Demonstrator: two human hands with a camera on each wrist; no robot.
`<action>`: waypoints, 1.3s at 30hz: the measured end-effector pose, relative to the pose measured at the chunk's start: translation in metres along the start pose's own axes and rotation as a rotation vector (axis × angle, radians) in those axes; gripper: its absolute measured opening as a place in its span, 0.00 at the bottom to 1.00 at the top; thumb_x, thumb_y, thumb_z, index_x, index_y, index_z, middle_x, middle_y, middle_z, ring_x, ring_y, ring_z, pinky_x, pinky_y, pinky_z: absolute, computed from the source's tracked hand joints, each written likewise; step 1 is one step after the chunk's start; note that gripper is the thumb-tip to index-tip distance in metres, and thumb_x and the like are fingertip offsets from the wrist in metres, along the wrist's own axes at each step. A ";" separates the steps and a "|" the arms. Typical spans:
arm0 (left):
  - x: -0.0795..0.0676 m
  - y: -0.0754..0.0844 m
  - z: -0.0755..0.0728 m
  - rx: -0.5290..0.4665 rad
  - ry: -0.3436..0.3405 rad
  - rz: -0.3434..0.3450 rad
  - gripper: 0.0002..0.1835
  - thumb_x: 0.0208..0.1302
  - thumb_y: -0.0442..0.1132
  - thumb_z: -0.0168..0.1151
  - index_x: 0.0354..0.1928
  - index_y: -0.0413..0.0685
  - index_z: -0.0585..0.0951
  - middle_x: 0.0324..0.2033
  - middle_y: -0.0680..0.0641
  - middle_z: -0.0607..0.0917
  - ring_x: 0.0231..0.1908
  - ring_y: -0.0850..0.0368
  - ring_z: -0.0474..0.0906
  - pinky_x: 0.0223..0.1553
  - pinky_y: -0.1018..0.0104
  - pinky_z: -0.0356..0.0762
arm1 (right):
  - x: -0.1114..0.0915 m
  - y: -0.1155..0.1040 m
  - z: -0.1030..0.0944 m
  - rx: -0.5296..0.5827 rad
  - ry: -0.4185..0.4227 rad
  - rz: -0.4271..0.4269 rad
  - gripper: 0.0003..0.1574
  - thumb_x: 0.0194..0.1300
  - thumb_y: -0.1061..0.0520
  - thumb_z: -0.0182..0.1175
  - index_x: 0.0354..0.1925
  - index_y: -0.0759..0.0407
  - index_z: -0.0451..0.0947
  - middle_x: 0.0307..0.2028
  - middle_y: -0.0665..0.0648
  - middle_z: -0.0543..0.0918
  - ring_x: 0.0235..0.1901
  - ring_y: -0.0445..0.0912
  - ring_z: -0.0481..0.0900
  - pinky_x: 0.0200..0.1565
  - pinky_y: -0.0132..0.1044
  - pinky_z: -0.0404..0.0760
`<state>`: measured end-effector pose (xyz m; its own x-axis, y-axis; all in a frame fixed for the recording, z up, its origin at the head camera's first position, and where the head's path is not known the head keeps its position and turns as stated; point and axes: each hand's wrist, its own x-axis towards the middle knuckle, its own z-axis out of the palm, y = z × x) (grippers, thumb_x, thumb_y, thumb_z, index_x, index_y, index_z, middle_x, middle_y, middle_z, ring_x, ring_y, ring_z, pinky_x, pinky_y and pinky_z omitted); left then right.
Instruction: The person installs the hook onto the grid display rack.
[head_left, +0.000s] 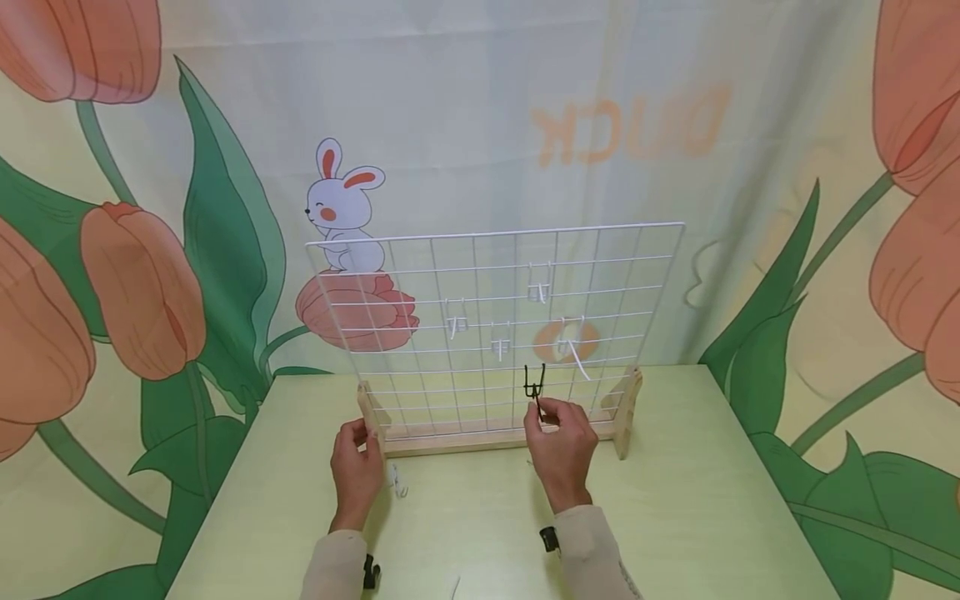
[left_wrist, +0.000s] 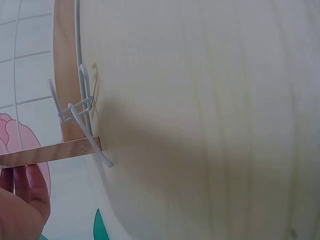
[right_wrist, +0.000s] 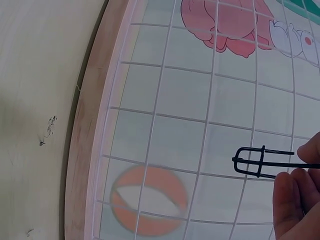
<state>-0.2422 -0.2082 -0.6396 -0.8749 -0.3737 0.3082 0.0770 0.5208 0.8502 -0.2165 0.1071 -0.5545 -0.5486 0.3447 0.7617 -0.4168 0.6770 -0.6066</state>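
Note:
My right hand (head_left: pixel 564 450) pinches a black double-prong wire hook (head_left: pixel 534 387) in front of the lower part of the white wire grid (head_left: pixel 480 304). In the right wrist view, the hook (right_wrist: pixel 260 163) stands out between thumb and fingers, its wire frame facing the grid. My left hand (head_left: pixel 357 471) holds the left foot (head_left: pixel 372 412) of the grid's wooden stand; in the left wrist view its fingers (left_wrist: pixel 35 192) lie against the wood and the thumb is hidden. A white wire hook (head_left: pixel 397 482) lies on the table just right of this hand.
Several white hooks hang on the grid, among them one (head_left: pixel 539 287) high up and a long-armed one (head_left: pixel 573 346) at the right. The stand's right foot (head_left: pixel 628 417) rests on the pale table (head_left: pixel 697 500). Behind is a printed flower curtain (head_left: pixel 450 100).

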 end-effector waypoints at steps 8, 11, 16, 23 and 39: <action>-0.001 0.001 0.000 0.007 0.006 -0.001 0.14 0.80 0.36 0.57 0.61 0.40 0.76 0.52 0.39 0.82 0.55 0.43 0.84 0.52 0.45 0.87 | -0.008 -0.005 -0.006 -0.002 0.018 -0.021 0.07 0.58 0.64 0.77 0.36 0.64 0.89 0.33 0.58 0.90 0.28 0.50 0.88 0.32 0.45 0.89; -0.001 0.002 0.000 0.004 0.005 -0.006 0.14 0.80 0.36 0.57 0.61 0.40 0.76 0.53 0.39 0.82 0.55 0.43 0.84 0.52 0.45 0.87 | -0.011 -0.008 -0.009 0.008 0.019 -0.017 0.07 0.57 0.65 0.77 0.36 0.64 0.89 0.33 0.58 0.89 0.27 0.49 0.88 0.31 0.45 0.89; -0.001 0.002 0.000 0.003 -0.001 -0.014 0.14 0.80 0.36 0.57 0.62 0.40 0.75 0.53 0.39 0.82 0.56 0.42 0.83 0.53 0.45 0.87 | -0.017 -0.015 -0.016 0.013 0.011 -0.024 0.08 0.57 0.64 0.78 0.36 0.65 0.89 0.32 0.57 0.89 0.27 0.49 0.88 0.32 0.46 0.88; -0.001 0.003 -0.001 -0.003 -0.004 -0.016 0.14 0.80 0.35 0.56 0.62 0.40 0.75 0.53 0.38 0.82 0.57 0.41 0.83 0.53 0.44 0.87 | -0.028 -0.027 -0.032 0.022 -0.033 -0.007 0.08 0.58 0.63 0.77 0.36 0.62 0.89 0.32 0.55 0.88 0.28 0.48 0.89 0.35 0.41 0.89; 0.000 0.002 -0.001 -0.006 -0.005 -0.006 0.14 0.80 0.35 0.57 0.61 0.40 0.75 0.53 0.38 0.82 0.56 0.41 0.83 0.52 0.44 0.87 | -0.068 -0.031 -0.041 0.335 -0.283 -0.001 0.09 0.58 0.68 0.74 0.36 0.56 0.89 0.32 0.54 0.91 0.27 0.41 0.88 0.34 0.27 0.87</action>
<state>-0.2412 -0.2077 -0.6378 -0.8778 -0.3727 0.3010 0.0747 0.5141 0.8544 -0.1363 0.0894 -0.5784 -0.7056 0.1204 0.6983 -0.6039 0.4133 -0.6815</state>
